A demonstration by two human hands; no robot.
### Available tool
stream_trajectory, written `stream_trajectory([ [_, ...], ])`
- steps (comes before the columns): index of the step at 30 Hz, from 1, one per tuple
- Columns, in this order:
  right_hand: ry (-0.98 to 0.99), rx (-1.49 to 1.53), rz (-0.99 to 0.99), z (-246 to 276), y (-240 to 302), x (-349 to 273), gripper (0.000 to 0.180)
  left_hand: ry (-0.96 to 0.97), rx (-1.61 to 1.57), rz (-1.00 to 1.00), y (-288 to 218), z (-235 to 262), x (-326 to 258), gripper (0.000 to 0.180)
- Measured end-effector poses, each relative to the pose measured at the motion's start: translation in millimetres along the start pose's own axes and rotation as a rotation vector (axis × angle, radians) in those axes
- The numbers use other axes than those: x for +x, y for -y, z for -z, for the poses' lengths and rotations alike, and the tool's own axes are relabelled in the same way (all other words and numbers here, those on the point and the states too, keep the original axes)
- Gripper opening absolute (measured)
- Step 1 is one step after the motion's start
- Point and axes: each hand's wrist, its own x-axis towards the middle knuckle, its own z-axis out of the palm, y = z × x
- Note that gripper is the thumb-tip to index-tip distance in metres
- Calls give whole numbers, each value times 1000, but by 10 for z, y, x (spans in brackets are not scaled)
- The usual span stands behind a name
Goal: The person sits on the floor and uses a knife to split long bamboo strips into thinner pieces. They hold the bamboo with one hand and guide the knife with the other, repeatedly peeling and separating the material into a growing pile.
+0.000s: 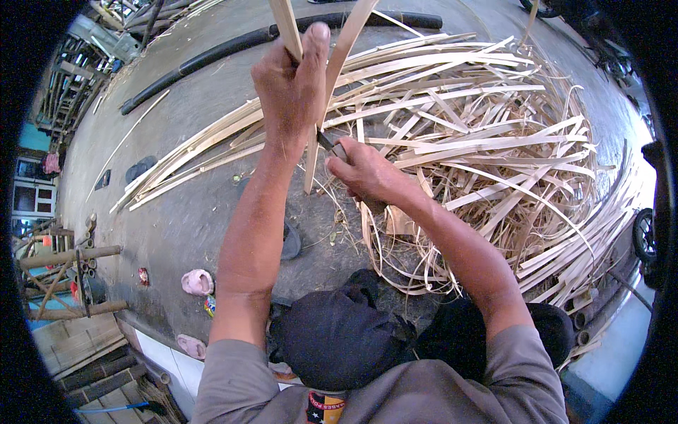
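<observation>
My left hand [293, 81] is raised and shut around a pale bamboo strip [286, 25] that runs upward out of the picture and splits into two slats. My right hand [364, 173] sits just below and to the right, shut on a knife [330, 143] whose dark blade is set into the split of the strip. The strip's lower end [309, 169] hangs between both hands. My knees in dark trousers [339, 332] show at the bottom.
A large heap of thin bamboo strips [487, 141] covers the concrete ground to the right. A black hose [212, 56] lies at the far side. Pink sandals [198, 283] rest near a ledge on the left, beside bamboo poles [67, 258].
</observation>
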Motion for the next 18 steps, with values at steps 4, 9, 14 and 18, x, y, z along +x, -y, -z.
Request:
stream_trajectory([
  [4,-191,-349,80,-102,-18,34,36,-98,-171,57,164,-77,-125,55],
  [9,-278,-363,190,-149,-63,91,35,-164,-116,49,201,-24,-86,54],
  [14,-153,-226,107,-208,-170,161,40,-192,-174,19,183,100,-151,56],
  [18,-169,-210,129,-255,-259,218,41,-242,-239,21,183,172,-157,57],
])
